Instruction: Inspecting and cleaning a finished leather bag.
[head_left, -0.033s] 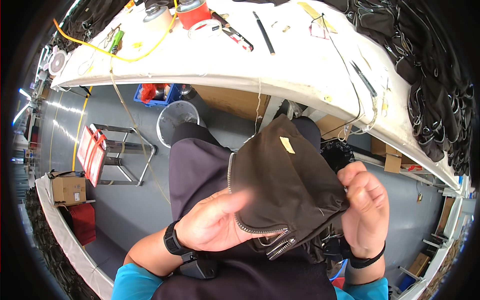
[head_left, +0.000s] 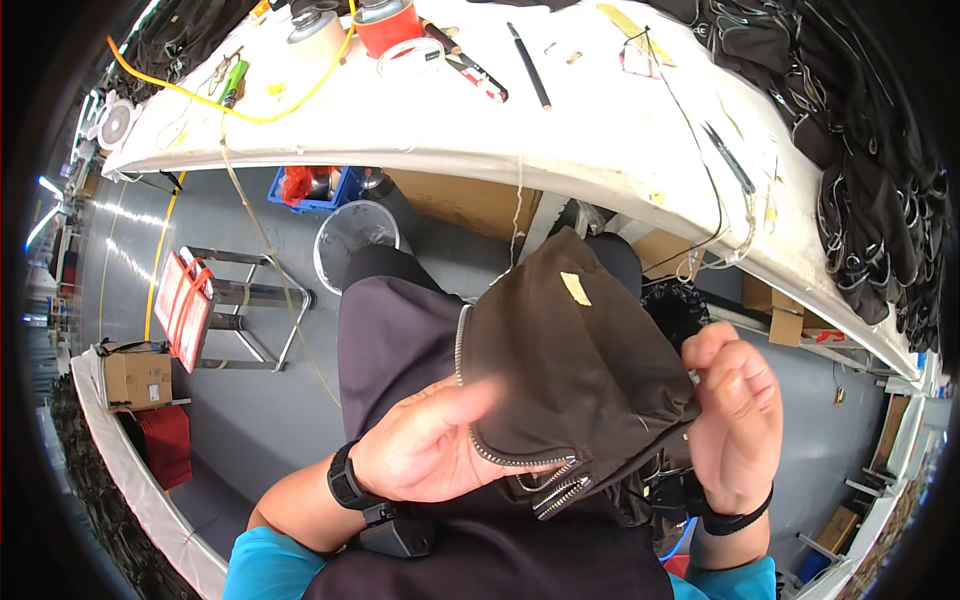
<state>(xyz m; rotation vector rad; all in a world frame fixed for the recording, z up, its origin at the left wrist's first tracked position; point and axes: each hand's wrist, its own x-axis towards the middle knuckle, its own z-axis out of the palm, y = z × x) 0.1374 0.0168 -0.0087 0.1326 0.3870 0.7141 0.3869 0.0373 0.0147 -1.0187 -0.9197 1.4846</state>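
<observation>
A dark brown fabric pouch (head_left: 560, 370) rests over my lap, with a metal zipper curving along its left and lower edges. A small pale-yellow strip (head_left: 576, 289) sits near its top. My left hand (head_left: 425, 440) grips the pouch's lower left edge, thumb over the cloth and fingers underneath. At the pouch's right edge, my right hand (head_left: 735, 410) is closed, its fingers curled in a pinch. Whatever lies between those fingertips is too small to make out. Loose zipper ends (head_left: 562, 495) hang at the bottom of the pouch.
A white-covered table (head_left: 400, 160) stands ahead, bearing a black pen (head_left: 528, 66), tweezers (head_left: 728, 158) and a red can (head_left: 388, 28). Dark zippered pieces (head_left: 870, 200) pile at right. A bin (head_left: 335, 250) and metal-framed stool (head_left: 250, 295) stand on the floor.
My right hand has shifted slightly to the right, away from the pouch's edge. My left hand and the pouch stay almost still.
</observation>
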